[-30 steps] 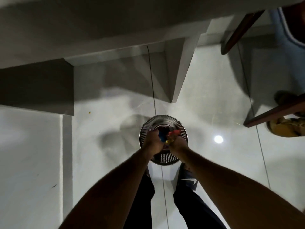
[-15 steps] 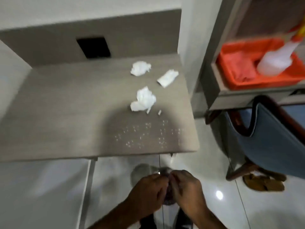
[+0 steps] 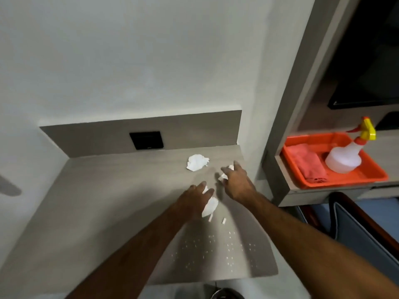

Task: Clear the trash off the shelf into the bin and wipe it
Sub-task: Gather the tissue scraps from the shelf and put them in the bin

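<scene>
The grey wooden shelf [image 3: 108, 212] carries three crumpled white tissues. One tissue [image 3: 197, 162] lies free near the back panel. My left hand [image 3: 197, 198] rests over the nearest tissue [image 3: 209, 207], fingers spread on it. Beside it, my right hand [image 3: 236, 182] hovers with fingers apart over a smaller tissue piece [image 3: 223, 176], mostly hidden beneath it. Two tiny paper scraps [image 3: 224, 221] and a scatter of white crumbs [image 3: 216, 247] sit nearer the front edge. Only the rim of the metal bin [image 3: 226, 294] shows, on the floor below the shelf.
To the right, on a lower ledge, an orange tray [image 3: 367, 180] holds a folded pink cloth [image 3: 308, 164] and a white spray bottle [image 3: 345, 158]. A black socket plate [image 3: 146, 140] sits in the back panel. A blue chair [image 3: 356, 229] stands at lower right.
Both hands have come up from the bin on the floor and reached forward over the shelf onto the tissues. The view has swung up from the floor to the shelf and wall.
</scene>
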Demonstrator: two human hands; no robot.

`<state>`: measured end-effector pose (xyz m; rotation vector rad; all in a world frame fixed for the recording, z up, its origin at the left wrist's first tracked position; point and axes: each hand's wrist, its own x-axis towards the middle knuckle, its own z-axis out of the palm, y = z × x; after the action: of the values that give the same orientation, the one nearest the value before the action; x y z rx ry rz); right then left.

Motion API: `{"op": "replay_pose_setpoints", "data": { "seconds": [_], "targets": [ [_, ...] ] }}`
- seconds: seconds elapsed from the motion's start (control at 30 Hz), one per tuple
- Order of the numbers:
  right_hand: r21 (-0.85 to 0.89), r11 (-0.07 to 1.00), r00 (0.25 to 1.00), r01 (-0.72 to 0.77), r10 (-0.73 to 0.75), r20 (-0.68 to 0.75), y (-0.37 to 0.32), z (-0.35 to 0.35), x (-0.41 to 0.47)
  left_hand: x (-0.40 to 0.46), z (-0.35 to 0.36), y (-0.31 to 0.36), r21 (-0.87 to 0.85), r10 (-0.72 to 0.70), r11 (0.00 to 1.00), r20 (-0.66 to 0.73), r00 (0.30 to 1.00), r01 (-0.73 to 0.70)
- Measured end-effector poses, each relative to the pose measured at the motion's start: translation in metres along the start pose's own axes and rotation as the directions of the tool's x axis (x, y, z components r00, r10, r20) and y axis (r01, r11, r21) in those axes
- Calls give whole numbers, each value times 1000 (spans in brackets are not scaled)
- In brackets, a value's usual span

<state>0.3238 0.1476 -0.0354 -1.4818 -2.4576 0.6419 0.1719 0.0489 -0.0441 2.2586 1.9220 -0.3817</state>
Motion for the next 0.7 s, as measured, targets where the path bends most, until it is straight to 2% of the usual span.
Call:
{"op": "replay_pose_setpoints", "data": {
  "seconds": [0.07, 0.17, 0.23, 0.37, 0.43, 0.5, 0.6, 0.7],
  "targets": [
    [-73, 997, 990, 15, -4, 144, 8, 4, 25, 9, 8, -13, -53, 86, 995, 3, 996, -86],
    [-231, 971, 946, 62, 17, 325, 11, 13, 42, 17, 23, -32, -137, 72, 989, 54, 996, -64],
    [-333, 938, 962, 97, -3, 272, 5, 22, 34, 24, 24, -42, -187, 8, 982, 3, 1000, -7],
    [-354, 934, 993, 36, 8, 121, 0, 45, 19, 56, 0, -62, -162, -146, 980, -206, 968, 113],
    [-345, 937, 997, 47, -22, 76, 2, 50, 22, 81, -13, -72, -153, -183, 976, -220, 958, 152],
    [-325, 944, 998, 62, -48, 50, 6, 52, 26, 106, -20, -80, -128, -170, 980, -167, 971, 149],
    [-329, 943, 998, 59, -65, -8, 12, 61, 25, 126, -16, -80, -256, -120, 962, -90, 989, 93],
    [-266, 963, 994, 46, -72, -87, 17, 69, 24, 132, -4, -75, -315, -210, 935, -130, 969, 160]
  ]
}}
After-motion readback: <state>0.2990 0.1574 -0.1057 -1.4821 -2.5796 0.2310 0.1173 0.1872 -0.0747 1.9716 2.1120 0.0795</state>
